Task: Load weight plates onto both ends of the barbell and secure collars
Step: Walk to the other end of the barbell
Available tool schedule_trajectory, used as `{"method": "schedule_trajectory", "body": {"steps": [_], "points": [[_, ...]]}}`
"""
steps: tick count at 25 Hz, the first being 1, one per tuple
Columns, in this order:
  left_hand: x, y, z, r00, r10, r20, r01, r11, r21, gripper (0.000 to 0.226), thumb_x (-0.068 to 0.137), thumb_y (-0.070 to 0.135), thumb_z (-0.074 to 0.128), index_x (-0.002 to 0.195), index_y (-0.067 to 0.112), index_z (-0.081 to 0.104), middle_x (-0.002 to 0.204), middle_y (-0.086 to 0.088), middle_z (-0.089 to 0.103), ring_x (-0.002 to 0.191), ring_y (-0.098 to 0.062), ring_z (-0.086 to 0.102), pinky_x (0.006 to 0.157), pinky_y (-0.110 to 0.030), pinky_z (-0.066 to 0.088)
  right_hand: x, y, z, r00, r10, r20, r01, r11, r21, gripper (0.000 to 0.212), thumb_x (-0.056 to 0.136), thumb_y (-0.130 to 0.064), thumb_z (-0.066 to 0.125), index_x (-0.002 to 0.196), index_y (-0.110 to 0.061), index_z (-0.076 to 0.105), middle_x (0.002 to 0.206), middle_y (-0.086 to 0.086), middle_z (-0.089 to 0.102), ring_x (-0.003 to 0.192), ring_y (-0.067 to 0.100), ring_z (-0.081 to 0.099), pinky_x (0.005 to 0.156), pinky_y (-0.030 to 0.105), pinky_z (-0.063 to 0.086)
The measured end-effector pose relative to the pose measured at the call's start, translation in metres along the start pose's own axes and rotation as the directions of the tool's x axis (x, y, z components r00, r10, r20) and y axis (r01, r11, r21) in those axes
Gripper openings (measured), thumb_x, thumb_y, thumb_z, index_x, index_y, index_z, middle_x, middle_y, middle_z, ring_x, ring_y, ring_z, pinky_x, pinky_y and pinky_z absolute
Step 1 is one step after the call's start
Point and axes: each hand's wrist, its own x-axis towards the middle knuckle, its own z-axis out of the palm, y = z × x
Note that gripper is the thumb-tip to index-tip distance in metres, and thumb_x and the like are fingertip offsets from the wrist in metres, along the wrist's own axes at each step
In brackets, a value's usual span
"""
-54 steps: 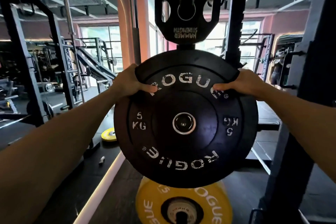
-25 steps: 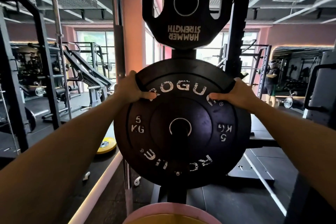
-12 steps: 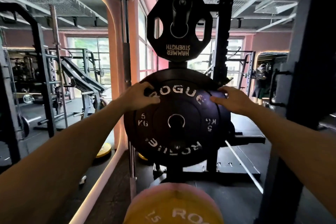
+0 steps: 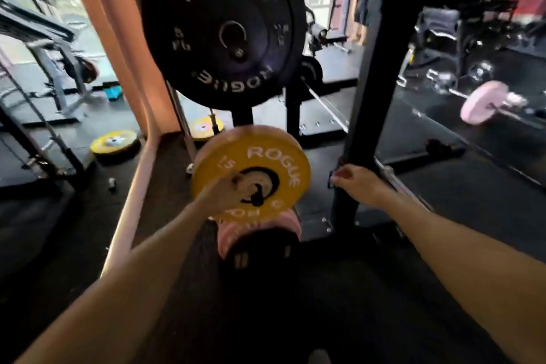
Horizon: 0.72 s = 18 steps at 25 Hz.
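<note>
A yellow 15 kg Rogue plate [image 4: 251, 156] faces me low in the middle, with a larger pink plate [image 4: 260, 230] right behind it. At its hub sits a pale sleeve end with a black collar [image 4: 257, 195]. My left hand [image 4: 223, 193] reaches to that hub, fingers closed at the collar; blur hides the exact grip. My right hand [image 4: 359, 183] hovers beside the black rack upright [image 4: 369, 103], fingers loosely curled and holding nothing. The black 5 kg Rogue plate [image 4: 221, 26] hangs on a rack peg above, with no hand on it.
Two yellow plates [image 4: 115, 142] [image 4: 205, 127] lie on the floor at left. A second barbell with a pink plate [image 4: 484, 102] rests on the floor at right. A pink wall edge [image 4: 130, 186] runs along my left. A person [image 4: 362, 9] stands far back.
Both hands have let go of the black 5 kg plate, which stays on its peg. My view dropped; my left hand went down to the yellow plate's hub, my right beside the upright.
</note>
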Motion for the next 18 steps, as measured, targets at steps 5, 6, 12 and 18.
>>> {"method": "schedule_trajectory", "body": {"steps": [5,6,12,18], "points": [[-0.082,-0.033,0.150,0.936,-0.131,0.328,0.092,0.987,0.132,0.042,0.078,0.061,0.069,0.104,0.030,0.059,0.098,0.005,0.065,0.089,-0.015,0.064,0.081,-0.028,0.050,-0.132,0.136,0.049,0.943,0.293,0.160,-0.303,0.952,0.045,0.050,0.088,-0.054,0.058,0.128,-0.025,0.056,0.133,-0.003,0.058,0.122,0.019,0.055,0.109,0.044,0.039],[-0.097,-0.034,0.179,0.904,-0.157,0.398,0.094,0.981,0.171,0.042,0.081,0.060,0.066,0.108,0.029,0.059,0.100,0.006,0.065,0.088,-0.011,0.062,0.080,-0.026,0.048,-0.161,0.163,0.056,0.918,0.356,0.175,-0.371,0.926,0.063,0.052,0.088,-0.053,0.058,0.131,-0.024,0.054,0.136,-0.003,0.056,0.124,0.020,0.053,0.110,0.044,0.038],[-0.176,-0.002,0.321,0.655,-0.236,0.717,-0.010,0.947,0.321,0.053,0.086,0.060,0.062,0.125,0.026,0.053,0.119,0.000,0.059,0.104,-0.016,0.059,0.094,-0.033,0.048,-0.333,0.300,0.097,0.684,0.671,0.286,-0.727,0.656,0.202,0.051,0.092,-0.044,0.061,0.135,-0.016,0.052,0.135,0.001,0.055,0.121,0.021,0.054,0.101,0.033,0.043],[-0.237,0.064,0.449,0.446,-0.289,0.847,-0.205,0.889,0.411,0.049,0.085,0.061,0.061,0.120,0.026,0.056,0.122,0.001,0.059,0.100,-0.012,0.057,0.091,-0.029,0.047,-0.470,0.392,0.091,0.459,0.835,0.304,-0.872,0.358,0.332,0.017,0.089,-0.032,0.067,0.099,-0.018,0.066,0.096,-0.001,0.069,0.075,0.004,0.059,0.066,0.016,0.049]]}}
